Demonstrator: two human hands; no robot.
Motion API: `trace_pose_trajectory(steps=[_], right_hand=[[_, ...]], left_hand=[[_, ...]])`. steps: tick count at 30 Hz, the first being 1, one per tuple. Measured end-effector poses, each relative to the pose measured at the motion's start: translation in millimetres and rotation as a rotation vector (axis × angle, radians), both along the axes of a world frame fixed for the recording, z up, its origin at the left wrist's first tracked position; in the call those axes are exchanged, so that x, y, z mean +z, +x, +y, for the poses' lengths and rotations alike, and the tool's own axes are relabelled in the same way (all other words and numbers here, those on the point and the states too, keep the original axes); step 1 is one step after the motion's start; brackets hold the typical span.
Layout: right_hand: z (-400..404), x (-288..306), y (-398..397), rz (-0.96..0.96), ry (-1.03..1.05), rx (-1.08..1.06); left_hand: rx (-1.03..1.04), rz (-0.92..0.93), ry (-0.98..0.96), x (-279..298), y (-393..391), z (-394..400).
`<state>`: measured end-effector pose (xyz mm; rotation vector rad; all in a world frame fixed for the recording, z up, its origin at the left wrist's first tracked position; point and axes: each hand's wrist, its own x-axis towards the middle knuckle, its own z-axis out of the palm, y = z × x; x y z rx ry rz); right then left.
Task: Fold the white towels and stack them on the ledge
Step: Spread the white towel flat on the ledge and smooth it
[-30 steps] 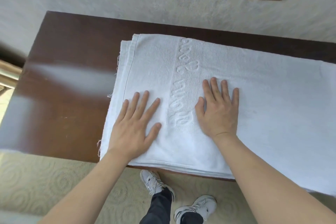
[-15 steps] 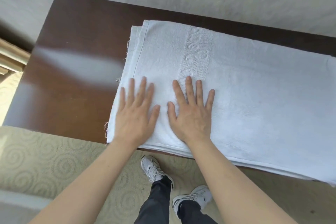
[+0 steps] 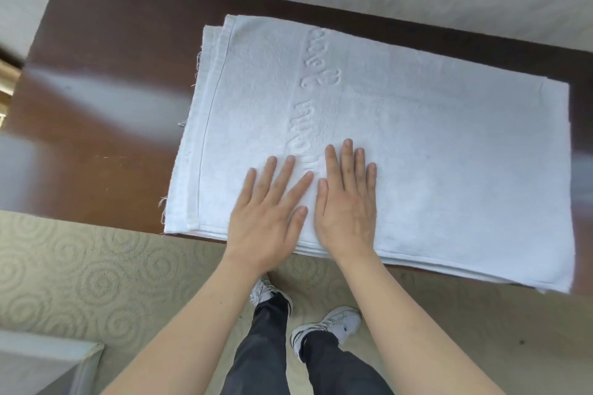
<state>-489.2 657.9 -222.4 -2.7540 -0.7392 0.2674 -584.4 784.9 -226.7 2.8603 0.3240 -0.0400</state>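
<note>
Both hands, left hand and right hand, have drawn together, spread flat, palms pressing the folded white terry towel near the front edge of the dark wooden ledge. Smoothing appears nearly complete.

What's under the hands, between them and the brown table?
In the head view, the folded white towel lies there. Both the left hand and right hand press flat on it, atop the dark wooden table.
</note>
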Motion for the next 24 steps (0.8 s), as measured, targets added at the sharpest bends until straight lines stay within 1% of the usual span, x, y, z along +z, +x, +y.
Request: trace_pose_trajectory(steps=[2,5,8,11,12,15,19,24], right_hand=[[-20,-1,1,-0.013,-0.037,0.005],[-62,-3,8,-0.027,-0.116,-0.032],[-105,-1,21,-0.006,-0.188,-0.091],[-137,3,35,0.011,-0.232,-0.201],[-142,3,38,0.015,-0.237,-0.212],[-154,3,52,0.009,-0.238,-0.224],[-192,0,86,0.030,-0.236,-0.350],[-250,-1,96,0.006,-0.261,-0.427]], left_hand=[[-0.049,0.001,0.060,-6,-3,1],[-0.048,0.016,0.067,-9,-9,11],[0.038,0.069,0.069,-3,-6,3],[0.123,0.087,0.007,3,10,-25],[0.101,0.079,-0.012,4,20,-38],[-0.063,0.050,-0.059,6,65,-83],[-0.233,0.072,0.014,2,122,-122],[-0.269,0.088,0.062,-6,162,-143]])
